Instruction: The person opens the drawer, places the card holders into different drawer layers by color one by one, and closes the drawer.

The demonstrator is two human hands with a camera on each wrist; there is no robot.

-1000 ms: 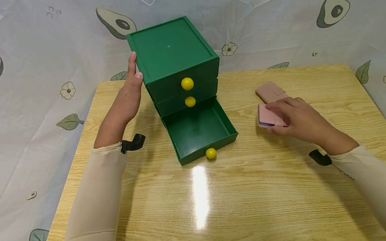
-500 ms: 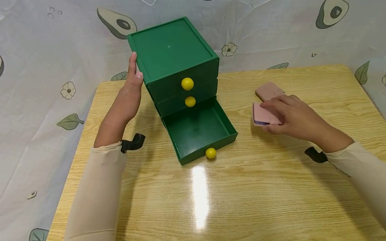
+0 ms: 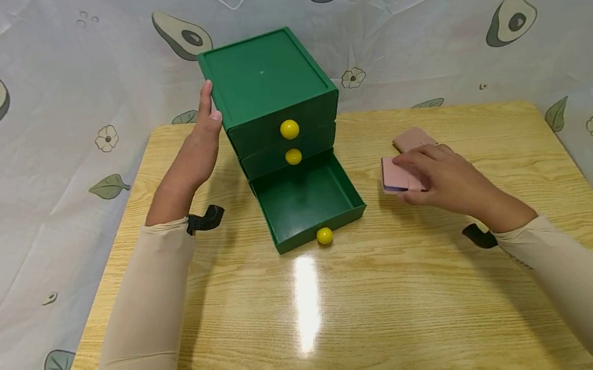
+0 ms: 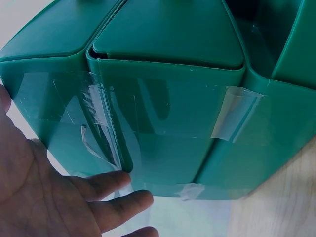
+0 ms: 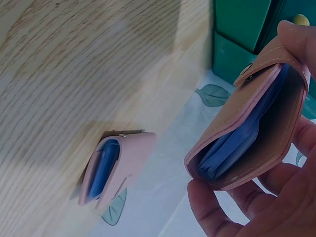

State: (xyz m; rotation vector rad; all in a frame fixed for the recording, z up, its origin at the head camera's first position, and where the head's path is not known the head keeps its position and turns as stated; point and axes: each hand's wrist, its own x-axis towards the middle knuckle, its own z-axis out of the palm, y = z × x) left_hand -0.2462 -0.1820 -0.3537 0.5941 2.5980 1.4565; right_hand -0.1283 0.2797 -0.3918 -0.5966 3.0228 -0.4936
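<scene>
Stowing, apparently: my right hand point(image 3: 445, 184) pinches a pink leather-like wallet point(image 3: 393, 173) toward the tabletop's far edge point(image 3: 462, 107), left hand point(image 3: 197, 154) extended against the green plastic cabinet point(image 3: 269, 78); next, likely leftward to its open drawer point(image 3: 306, 199).

Left hand point(image 3: 195, 153) against a green drawer unit point(image 3: 267, 76), right hand point(image 3: 448, 184) holding a pink wallet point(image 3: 394, 172).
The right fingers point(image 3: 414, 161) pinch the wallet near a second pink wallet point(image 3: 412, 138) on the wooden bench point(image 3: 396, 307); the unit's bottom drawer point(image 3: 306, 199) stands pulled out, its yellow knob point(image 3: 325, 235) facing the person, the two drawers above it closed, and an avocado-print cloth point(image 3: 424, 57) hangs behind.
</scene>
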